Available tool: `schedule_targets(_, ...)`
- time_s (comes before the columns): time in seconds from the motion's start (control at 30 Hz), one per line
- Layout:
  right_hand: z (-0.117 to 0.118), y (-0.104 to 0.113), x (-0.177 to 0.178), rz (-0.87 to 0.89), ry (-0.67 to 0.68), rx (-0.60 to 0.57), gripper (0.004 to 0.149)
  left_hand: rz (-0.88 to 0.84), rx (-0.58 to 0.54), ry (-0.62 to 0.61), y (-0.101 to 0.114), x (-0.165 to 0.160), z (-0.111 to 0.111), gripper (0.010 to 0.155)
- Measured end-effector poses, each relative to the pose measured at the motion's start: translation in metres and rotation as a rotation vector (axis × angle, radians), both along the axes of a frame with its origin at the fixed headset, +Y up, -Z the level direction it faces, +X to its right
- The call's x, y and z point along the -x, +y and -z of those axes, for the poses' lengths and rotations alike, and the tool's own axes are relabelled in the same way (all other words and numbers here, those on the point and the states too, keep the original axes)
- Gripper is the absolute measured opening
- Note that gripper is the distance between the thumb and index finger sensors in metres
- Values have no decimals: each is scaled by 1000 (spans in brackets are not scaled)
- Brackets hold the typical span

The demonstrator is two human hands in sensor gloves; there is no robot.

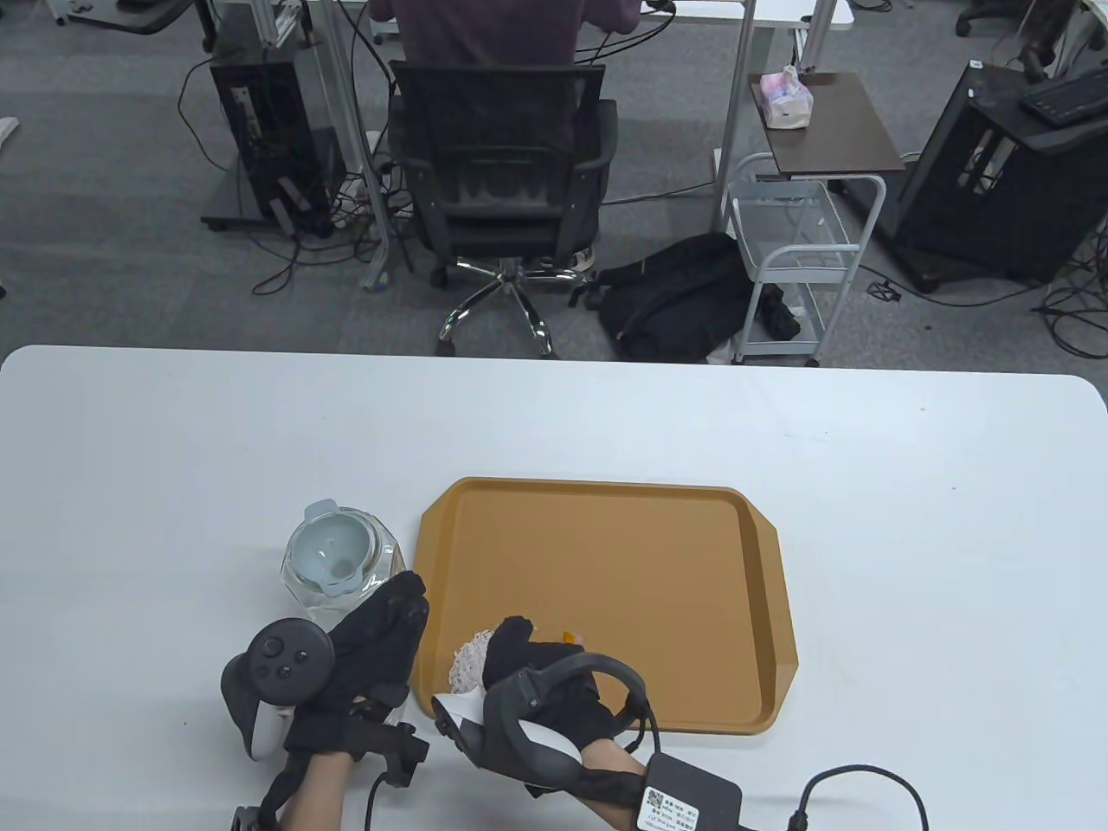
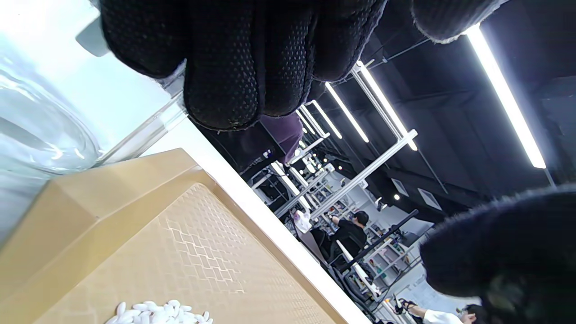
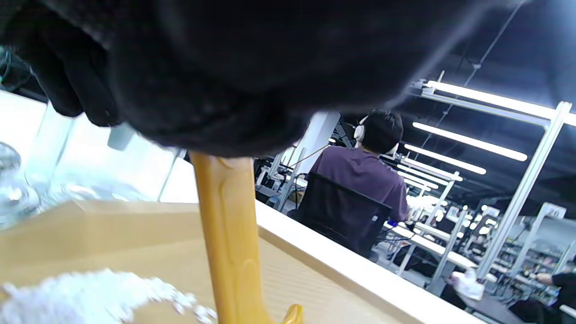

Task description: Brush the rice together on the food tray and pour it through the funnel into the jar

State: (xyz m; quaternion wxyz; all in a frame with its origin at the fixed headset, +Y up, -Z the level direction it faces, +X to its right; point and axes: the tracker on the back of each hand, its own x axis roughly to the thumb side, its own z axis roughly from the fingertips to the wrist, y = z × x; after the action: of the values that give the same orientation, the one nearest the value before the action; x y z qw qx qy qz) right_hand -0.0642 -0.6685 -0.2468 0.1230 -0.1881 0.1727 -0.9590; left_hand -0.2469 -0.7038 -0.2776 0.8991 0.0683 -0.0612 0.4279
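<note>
Right hand point(image 1: 519, 671) gripping brush handle point(image 3: 227, 238) over rice point(image 1: 466, 662) at tray point(image 1: 692, 606) near-left corner; left hand point(image 1: 376, 645) relaxed beside jar point(image 1: 333, 567).

White rice point(image 1: 468, 662) lies on a tan, brick-patterned tray point(image 1: 623, 554); the brush handle point(image 3: 227, 238) is yellow.

The food tray point(image 1: 606, 537) was matt tan plastic with an embossed brick-like texture on its floor. The jar point(image 1: 299, 580) was clear glossy glass, its funnel point(image 1: 333, 545) pale smooth plastic. The table point(image 1: 909, 519) was smooth white. Both gloves were black dotted knit cloth.
</note>
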Motion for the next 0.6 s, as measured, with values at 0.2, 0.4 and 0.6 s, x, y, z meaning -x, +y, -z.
schedule_targets(0.2,15,7,19,140,20,45,42,-7,-9,9,3,2,-1,62)
schedule_targets(0.4,27,10,29,210,49,75,43,-9,-25,9,6,4,-3,62)
schedule_targets(0.6,36,24,7,322,28,124,43,-6,-13,7,4,4,-2,62)
